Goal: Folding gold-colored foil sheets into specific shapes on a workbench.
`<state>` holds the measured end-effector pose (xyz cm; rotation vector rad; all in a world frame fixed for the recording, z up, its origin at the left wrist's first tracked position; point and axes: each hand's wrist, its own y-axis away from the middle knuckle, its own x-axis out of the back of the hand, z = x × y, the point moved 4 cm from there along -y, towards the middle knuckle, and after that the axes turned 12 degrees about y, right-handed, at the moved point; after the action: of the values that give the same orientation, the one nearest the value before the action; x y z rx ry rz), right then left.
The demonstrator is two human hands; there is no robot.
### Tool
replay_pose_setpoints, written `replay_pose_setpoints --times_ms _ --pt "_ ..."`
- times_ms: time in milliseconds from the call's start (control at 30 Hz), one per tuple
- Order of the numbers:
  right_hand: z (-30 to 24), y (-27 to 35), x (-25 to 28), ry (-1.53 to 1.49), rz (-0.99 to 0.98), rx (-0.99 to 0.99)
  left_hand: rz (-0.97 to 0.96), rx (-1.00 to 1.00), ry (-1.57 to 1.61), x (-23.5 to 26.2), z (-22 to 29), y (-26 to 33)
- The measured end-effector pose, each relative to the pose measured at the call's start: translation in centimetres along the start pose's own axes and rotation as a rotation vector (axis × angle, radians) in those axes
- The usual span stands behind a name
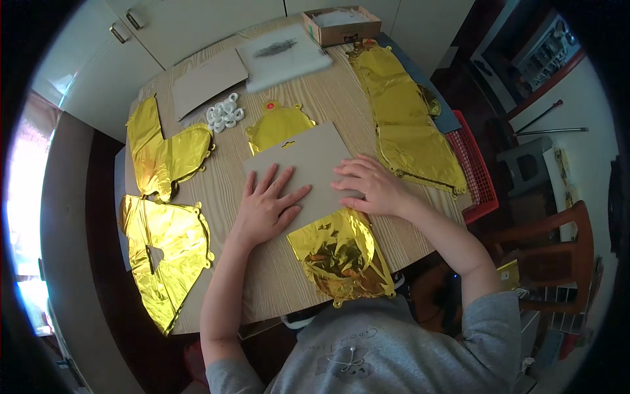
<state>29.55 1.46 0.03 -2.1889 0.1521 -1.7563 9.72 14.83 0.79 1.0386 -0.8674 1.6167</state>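
A grey cardboard sheet (315, 164) with a small hanging slot lies across a gold foil balloon (338, 246), whose ends stick out beyond the far and near edges of the card. My left hand (266, 207) rests flat on the card's left part, fingers spread. On its right edge lies my right hand (369, 185), fingers apart and slightly bent. Nothing shows in either hand. The middle of the balloon is hidden under the card, and its crumpled near end reaches the table edge by my shirt.
Flat gold foil balloons lie at the left (170, 243) and right (407, 118) of the wooden table (262, 289). Farther back are white ribbon rolls (225, 113), another grey card (210, 84), clear plastic bags (282, 56) and a cardboard box (342, 29). A red basket (474, 167) stands beyond the right edge.
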Motion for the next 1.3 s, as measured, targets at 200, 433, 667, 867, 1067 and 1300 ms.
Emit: replay_pose_setpoints --times_ms 200,433,667,867,1067,1300 --pt "0.1 0.1 -0.3 0.017 -0.015 -0.008 -0.003 -0.015 0.001 0.2 0.2 -0.1" --pt "0.1 0.0 -0.2 -0.001 -0.018 -0.026 -0.061 -0.164 0.127 0.6 -0.2 -1.9" --pt "0.3 0.1 -0.3 -0.001 -0.038 -0.031 -0.484 -0.224 0.198 0.2 0.0 -7.0" --pt "0.1 0.0 -0.2 -0.018 -0.033 -0.028 -0.73 -0.105 -0.003 1.3 2.2 -8.8" --pt "1.2 0.0 0.0 -0.195 -0.063 -0.099 -0.756 -0.082 -0.044 1.2 2.5 -9.1" --pt "0.9 -3.2 1.3 -0.067 -0.257 -0.13 -0.785 -0.045 -0.071 1.2 2.4 -9.0"
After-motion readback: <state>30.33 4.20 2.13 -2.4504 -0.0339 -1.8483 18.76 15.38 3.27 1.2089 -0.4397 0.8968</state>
